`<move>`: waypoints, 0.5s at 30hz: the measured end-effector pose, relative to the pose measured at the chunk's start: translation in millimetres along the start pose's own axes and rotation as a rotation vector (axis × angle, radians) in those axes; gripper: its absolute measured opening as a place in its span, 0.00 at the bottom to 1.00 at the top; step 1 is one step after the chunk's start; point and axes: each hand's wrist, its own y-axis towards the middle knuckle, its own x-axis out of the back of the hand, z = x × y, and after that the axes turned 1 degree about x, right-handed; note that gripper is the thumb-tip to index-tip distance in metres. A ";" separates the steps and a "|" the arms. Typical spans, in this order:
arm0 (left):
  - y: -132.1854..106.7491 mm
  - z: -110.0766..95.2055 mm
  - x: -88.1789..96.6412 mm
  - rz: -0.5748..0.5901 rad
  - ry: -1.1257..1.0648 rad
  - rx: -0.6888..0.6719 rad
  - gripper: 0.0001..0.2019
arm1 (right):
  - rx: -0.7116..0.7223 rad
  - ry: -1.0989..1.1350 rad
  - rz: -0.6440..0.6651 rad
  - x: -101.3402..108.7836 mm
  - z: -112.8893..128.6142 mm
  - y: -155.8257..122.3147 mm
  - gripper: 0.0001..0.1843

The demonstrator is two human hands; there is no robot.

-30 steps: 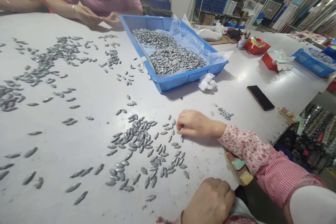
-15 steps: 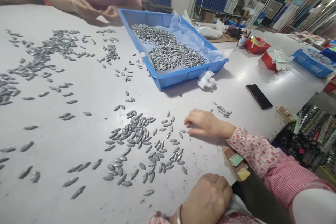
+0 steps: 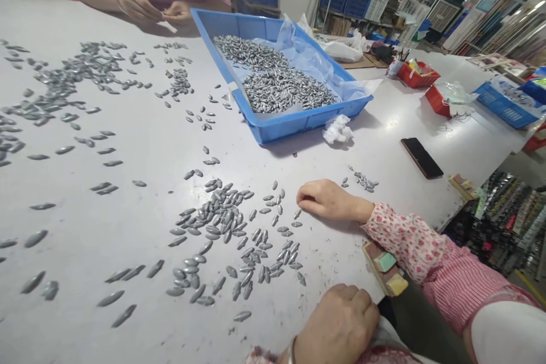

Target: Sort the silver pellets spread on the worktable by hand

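My right hand (image 3: 326,200) rests on the white table, with thumb and fingers drawn together; I cannot see whether anything is between them. Just left of its fingertips lie several loose grey, spindle-shaped pieces (image 3: 279,200), and a denser cluster of the same grey pieces (image 3: 222,210) spreads farther left. At the near table edge my left hand (image 3: 339,321) is curled, back of the hand up, a bracelet at the wrist. Its fingertips and palm are hidden. Behind my right wrist sits a small group of grey pieces (image 3: 365,181).
A blue tray (image 3: 307,122) lined with plastic holds many grey pieces. Crumpled white paper (image 3: 338,129) touches its near side. A phone (image 3: 421,157) lies to the right. A wooden block (image 3: 386,273) sits at the edge. Across the table a co-worker's hands (image 3: 140,8) hold something small.
My right hand's fingers have come together from a more spread pose, and the hand has shifted slightly left. My left hand has hardly moved. The view has shifted a little.
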 end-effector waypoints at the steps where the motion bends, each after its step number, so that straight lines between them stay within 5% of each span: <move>1: -0.3 0.3 -0.6 -0.001 -0.001 -0.005 0.07 | -0.013 0.026 -0.021 2.8 -0.6 1.6 0.06; 6: -0.9 2.0 -4.6 0.003 -0.017 -0.014 0.06 | 0.013 0.041 -0.072 9.1 -1.3 11.4 0.04; 15: -1.2 2.8 -10.6 -0.027 -0.006 -0.028 0.09 | 0.148 -0.031 0.028 -11.9 4.1 26.1 0.06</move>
